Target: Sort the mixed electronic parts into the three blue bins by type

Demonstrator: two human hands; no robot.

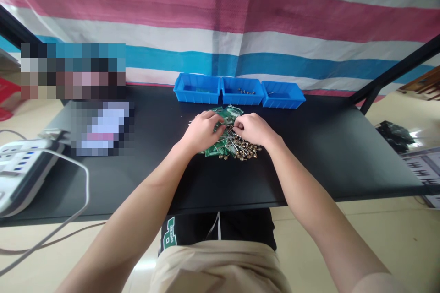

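A heap of small green circuit boards [220, 144] mixed with brass-headed screws [245, 152] lies in the middle of the black table [326, 155]. My left hand [202, 129] rests on the heap's left side with its fingers curled down into the boards. My right hand [252, 128] lies on the right side, fingers bent and pinched in the pile. The fingertips of both hands nearly meet at the centre. What each holds is hidden by the fingers.
Three blue bins stand in a row behind the heap: left bin [197, 88], middle bin [242, 90] holding a few screws, right bin [282, 94]. A white power strip [20, 169] with a cable sits at the table's left edge. Black frame posts flank the table.
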